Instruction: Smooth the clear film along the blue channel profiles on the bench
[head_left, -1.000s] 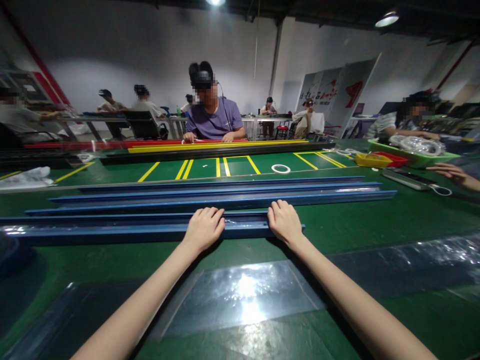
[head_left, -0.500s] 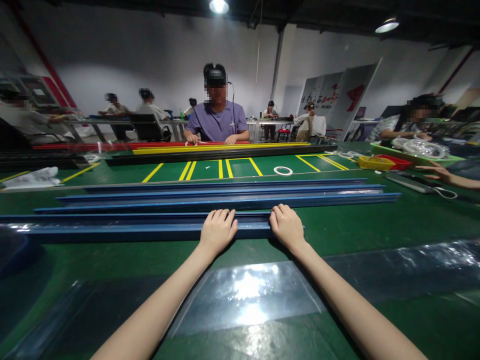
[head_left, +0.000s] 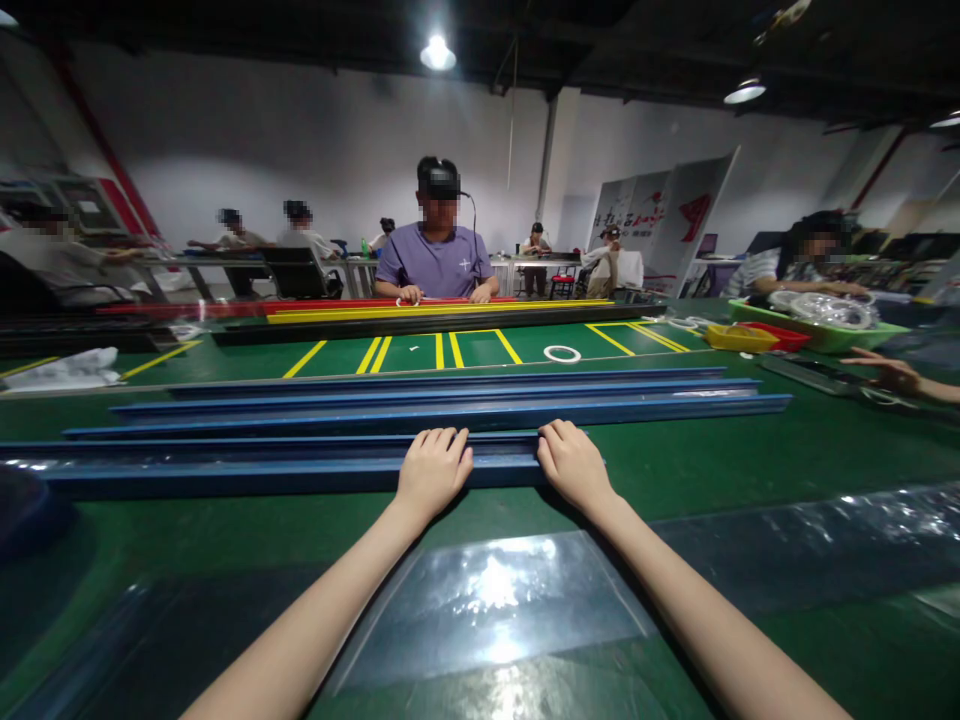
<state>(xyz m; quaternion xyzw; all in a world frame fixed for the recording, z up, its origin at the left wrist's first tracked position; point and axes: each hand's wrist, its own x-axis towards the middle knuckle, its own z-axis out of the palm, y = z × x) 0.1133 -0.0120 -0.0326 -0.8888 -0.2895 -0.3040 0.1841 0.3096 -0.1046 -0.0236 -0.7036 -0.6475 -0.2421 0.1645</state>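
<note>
The blue rail (head_left: 247, 479) looks like smooth plastic, softly sheened outside, with glossy glints in its channel. The clear sheet (head_left: 491, 600) is slick, see-through plastic film under bright glare. The green tabletop (head_left: 720, 455) looks smooth, faintly shiny; the purple shirt (head_left: 431, 265) is matt cloth.

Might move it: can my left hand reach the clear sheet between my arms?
Probably yes: your left hand rests on the nearest blue channel; the clear sheet lies nearer you, seemingly uncovered.

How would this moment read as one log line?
left hand: on nearest blue channel; right hand: on same channel, near right end
</note>
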